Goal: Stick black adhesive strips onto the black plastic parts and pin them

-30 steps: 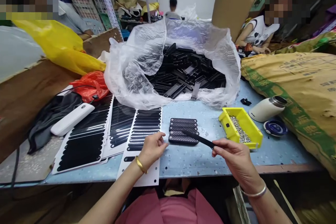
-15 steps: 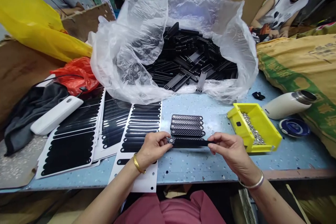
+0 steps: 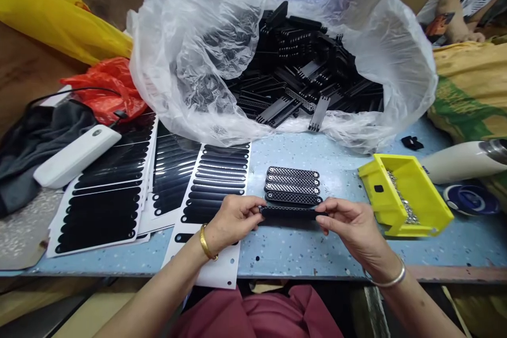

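Pinching black strip (image 3: 289, 212) by both ends.

Both forearms are bare. The left hand (image 3: 233, 219) wears a gold bangle, the right hand (image 3: 354, 227) a silver one; the clothing at bottom centre is pink-red.

Black strip (image 3: 291, 212), flat, level, crosswise

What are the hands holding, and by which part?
One black perforated strip: the left hand pinches its left end, the right hand its right end.
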Available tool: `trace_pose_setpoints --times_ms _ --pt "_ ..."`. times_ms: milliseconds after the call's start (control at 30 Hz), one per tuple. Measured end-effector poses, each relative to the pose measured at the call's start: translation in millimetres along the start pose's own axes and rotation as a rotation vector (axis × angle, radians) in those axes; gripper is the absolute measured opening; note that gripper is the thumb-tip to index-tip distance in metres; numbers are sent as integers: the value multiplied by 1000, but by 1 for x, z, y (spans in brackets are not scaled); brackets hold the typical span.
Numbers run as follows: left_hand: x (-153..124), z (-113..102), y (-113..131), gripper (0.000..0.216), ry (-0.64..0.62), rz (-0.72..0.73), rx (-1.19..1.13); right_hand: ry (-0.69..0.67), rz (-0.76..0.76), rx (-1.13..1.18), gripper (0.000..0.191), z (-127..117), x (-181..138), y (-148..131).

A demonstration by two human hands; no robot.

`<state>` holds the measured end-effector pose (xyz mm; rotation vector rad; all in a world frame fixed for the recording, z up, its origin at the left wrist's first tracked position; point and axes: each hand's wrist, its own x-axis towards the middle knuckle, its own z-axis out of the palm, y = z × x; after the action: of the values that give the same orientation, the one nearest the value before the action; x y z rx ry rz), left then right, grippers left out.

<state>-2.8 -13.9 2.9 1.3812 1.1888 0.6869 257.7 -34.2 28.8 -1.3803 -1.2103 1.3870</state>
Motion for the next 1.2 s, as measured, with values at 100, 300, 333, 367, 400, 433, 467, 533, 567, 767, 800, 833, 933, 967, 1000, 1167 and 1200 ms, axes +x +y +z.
trace_pose_setpoints --times_ms 100,300,333,367,400,433,467,533,567,767,800,833,933,967,1000,1167,1200 --pt "0 0 1 24 1 -13 -5 1 7 -8 17 1 0 2" --pt "1 -1 0 22 10 24 7 2 14 1 18 1 3 4" --pt "1 -1 0 22 14 31 6 2 13 -11 18 1 3 3" --pt "1 0 0 22 17 38 9 3 12 -24 18 1 3 3" --pt "1 0 0 21 21 44 14 3 12 -35 18 1 3 3" --pt "1 0 0 21 24 50 19 3 11 -45 18 1 3 2" --pt "1 0 0 21 24 56 24 2 10 -50 18 1 3 2" --pt "0 0 1 21 22 60 26 3 6 -55 18 1 3 3" --pt "0 0 1 21 20 60 25 5 4 -57 18 1 3 3" --pt "0 0 0 21 32 55 24 33 3 -82 19 3 3 2" --pt "0 0 0 21 32 52 21 35 1 -88 20 3 2 2" --pt "0 0 0 21 31 48 19 36 -1 -93 20 3 2 2" --pt "0 0 -1 21 24 48 21 40 -3 -111 20 4 2 2" --pt "0 0 -1 22 23 48 24 42 -3 -120 20 4 3 1" --pt "0 0 -1 22 24 47 28 45 -2 -131 19 4 3 1" --pt "1 0 -1 22 35 38 45 59 4 -172 17 7 5 -3" --pt "1 0 -1 22 36 40 44 61 6 -175 17 8 5 -4"
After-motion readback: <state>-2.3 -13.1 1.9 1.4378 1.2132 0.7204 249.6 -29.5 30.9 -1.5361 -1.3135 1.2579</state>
